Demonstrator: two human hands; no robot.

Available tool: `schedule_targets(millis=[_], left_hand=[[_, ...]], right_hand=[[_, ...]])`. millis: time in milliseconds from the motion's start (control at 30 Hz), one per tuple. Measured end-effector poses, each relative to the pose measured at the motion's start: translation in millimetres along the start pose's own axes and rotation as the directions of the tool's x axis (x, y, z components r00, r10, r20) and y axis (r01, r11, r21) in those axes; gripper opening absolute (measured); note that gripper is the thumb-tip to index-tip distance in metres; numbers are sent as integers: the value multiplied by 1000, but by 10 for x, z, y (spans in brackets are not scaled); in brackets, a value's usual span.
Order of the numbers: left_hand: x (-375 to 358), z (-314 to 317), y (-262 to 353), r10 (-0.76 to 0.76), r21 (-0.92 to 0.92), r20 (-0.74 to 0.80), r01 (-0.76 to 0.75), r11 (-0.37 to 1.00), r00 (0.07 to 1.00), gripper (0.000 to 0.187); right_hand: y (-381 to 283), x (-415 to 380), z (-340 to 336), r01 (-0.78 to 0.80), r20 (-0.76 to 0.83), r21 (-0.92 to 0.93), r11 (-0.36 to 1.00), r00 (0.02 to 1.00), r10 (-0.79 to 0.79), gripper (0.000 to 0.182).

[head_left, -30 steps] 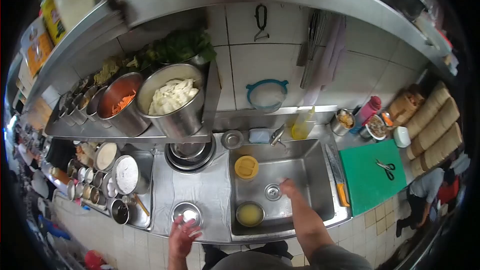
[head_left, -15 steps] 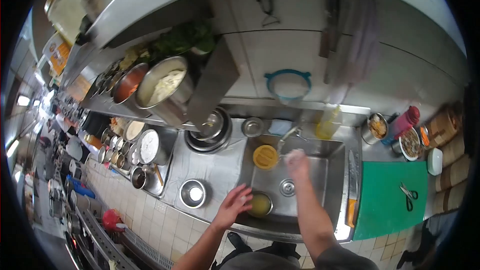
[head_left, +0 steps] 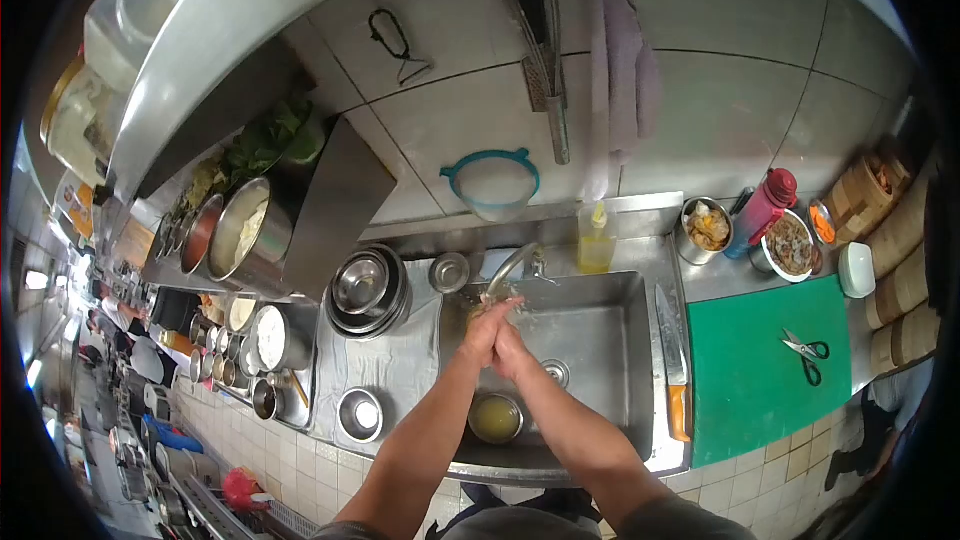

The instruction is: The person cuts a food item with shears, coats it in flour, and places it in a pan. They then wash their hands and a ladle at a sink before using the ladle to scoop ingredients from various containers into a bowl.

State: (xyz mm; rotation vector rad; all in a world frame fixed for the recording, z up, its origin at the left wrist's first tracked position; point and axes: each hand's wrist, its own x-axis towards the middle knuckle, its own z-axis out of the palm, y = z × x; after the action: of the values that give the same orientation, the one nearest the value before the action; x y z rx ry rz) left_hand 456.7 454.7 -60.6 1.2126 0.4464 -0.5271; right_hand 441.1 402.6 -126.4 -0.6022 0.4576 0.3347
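Note:
My left hand [head_left: 482,333] and my right hand [head_left: 510,350] press against each other below the curved faucet [head_left: 512,268], over the steel sink [head_left: 615,340]. Water splashes around them. Some fingers of the left hand stretch up toward the spout; those of the right are mostly hidden between the hands. No object shows in either one. Nearer to me, a metal bowl of yellowish liquid [head_left: 496,419] stands in the sink. The drain [head_left: 556,372] is partly visible beside my right wrist. The hands and forearms cover the sink's left back part.
Left of the sink are stacked metal bowls [head_left: 366,290] and a small steel bowl [head_left: 360,414]. A knife [head_left: 672,350] lies along the right rim, by a green cutting board [head_left: 765,370] with scissors [head_left: 804,352]. A yellow soap bottle [head_left: 595,243] stands behind. A blue-rimmed strainer [head_left: 492,185] hangs above.
My left hand has moved from beside the liquid bowl up to the faucet and met my right hand. The yellow round item in the sink is now hidden. The view has shifted right.

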Motion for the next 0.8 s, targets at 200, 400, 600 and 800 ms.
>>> schedule_targets(millis=[200, 400, 600, 800], left_hand=[[728, -349, -406, 168, -76, -97, -176, 981, 981, 31], [707, -134, -222, 181, 10, -250, -185, 983, 951, 37], [931, -400, -347, 686, 800, -199, -288, 526, 699, 43], [822, -473, -273, 408, 421, -308, -262, 868, 859, 42]], right_hand=[[226, 593, -394, 265, 291, -193, 945, 935, -203, 43], [0, 154, -146, 74, 139, 184, 980, 985, -100, 24], [-53, -108, 88, 141, 29, 188, 972, 988, -149, 22], [33, -164, -38, 228, -79, -170, 959, 967, -244, 22]])
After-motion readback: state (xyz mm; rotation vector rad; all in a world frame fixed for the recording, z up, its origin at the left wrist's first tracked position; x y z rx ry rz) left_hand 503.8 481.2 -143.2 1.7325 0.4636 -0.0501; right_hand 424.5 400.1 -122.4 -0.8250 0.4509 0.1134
